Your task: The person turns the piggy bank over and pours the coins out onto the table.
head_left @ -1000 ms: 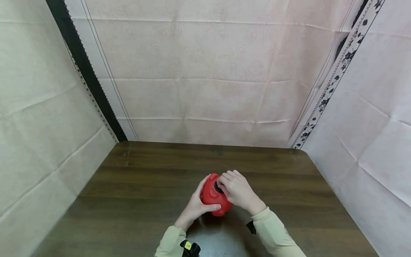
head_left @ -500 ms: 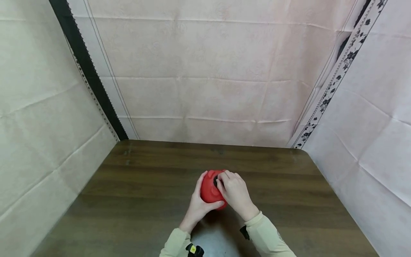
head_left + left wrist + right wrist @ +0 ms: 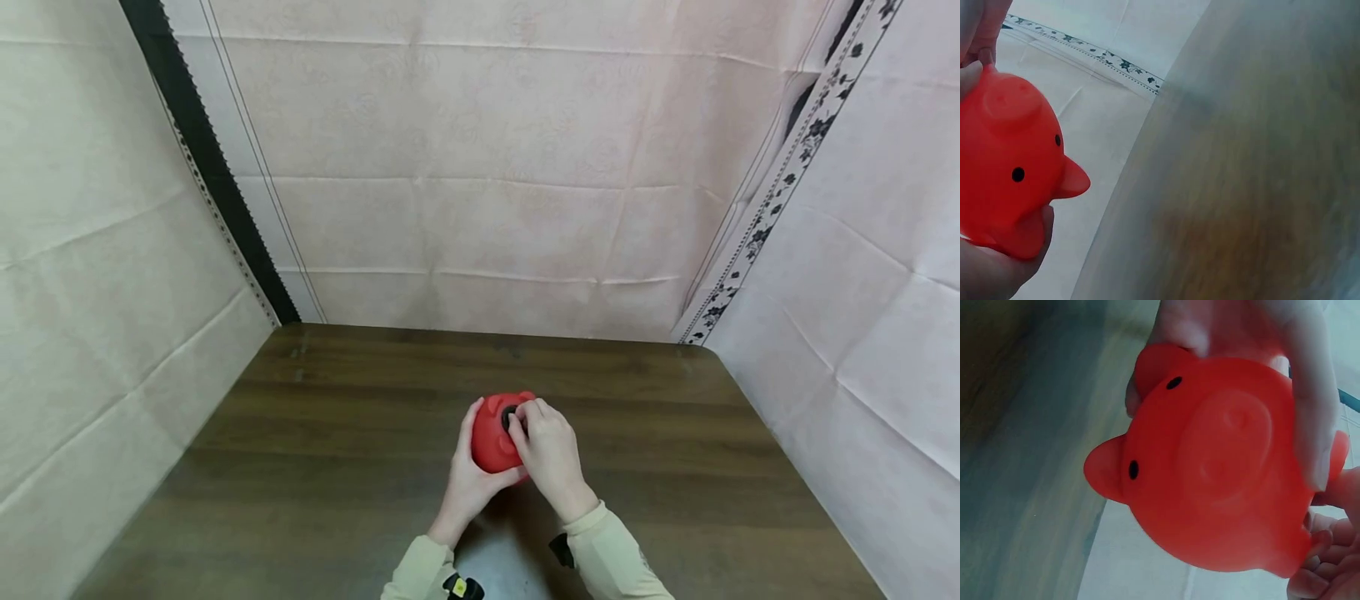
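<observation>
A red piggy bank (image 3: 491, 440) is held above the table in my left hand (image 3: 468, 487), thumb on the near side and fingers around the far side. Its underside, with a round black plug (image 3: 507, 417), faces up toward the head camera. My right hand (image 3: 551, 457) pinches the plug between thumb and curled fingers, which partly cover it. In the right wrist view the pig's snout (image 3: 1225, 447), black eyes and ears show, with right-hand fingers (image 3: 1329, 559) at its underside. The left wrist view shows the same pig's face (image 3: 1019, 144) from the side.
The dark wooden table (image 3: 360, 417) lies under both hands, with a bright reflection near its front. White cloth (image 3: 480, 167) hangs behind it and along both sides. A black camera mount (image 3: 463, 588) sits on the left wrist.
Both hands and the piggy bank have shifted slightly away from the body. The right hand has moved a little left and turned, its fingers staying at the plug.
</observation>
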A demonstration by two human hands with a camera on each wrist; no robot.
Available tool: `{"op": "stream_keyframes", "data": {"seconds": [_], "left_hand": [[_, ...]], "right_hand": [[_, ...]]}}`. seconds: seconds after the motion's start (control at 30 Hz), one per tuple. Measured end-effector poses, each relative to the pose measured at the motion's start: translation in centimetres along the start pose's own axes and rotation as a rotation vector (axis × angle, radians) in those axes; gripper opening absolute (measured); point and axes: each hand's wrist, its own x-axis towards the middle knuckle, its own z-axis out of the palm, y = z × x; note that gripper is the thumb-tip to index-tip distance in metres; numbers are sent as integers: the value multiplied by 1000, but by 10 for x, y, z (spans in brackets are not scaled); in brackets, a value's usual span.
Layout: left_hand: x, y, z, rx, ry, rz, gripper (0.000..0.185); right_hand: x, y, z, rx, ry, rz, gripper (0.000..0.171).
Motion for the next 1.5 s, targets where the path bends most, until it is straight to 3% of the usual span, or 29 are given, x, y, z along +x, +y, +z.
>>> {"op": "stream_keyframes", "data": {"seconds": [0.1,0.47,0.73,0.87,1.1,1.33,1.5], "left_hand": [[4,-14,5,-1,33,14,99],[2,-13,6,8,19,-8,98],[9,-10,10,78,33,-22,100],[6,-13,11,76,55,-28,100],[2,-19,8,44,75,-25,98],[4,-21,6,11,26,-40,99],[4,-12,0,2,-1,-63,100]], "right_hand": [[1,-2,-2,6,-27,23,14],[7,3,-17,25,-241,40,12],[6,6,-14,17,-163,42,15],[4,7,-12,17,-190,51,16],[7,10,-8,15,-299,-16,14],[8,15,-6,15,-296,-93,14],[11,20,-6,31,-361,-144,17]]}}
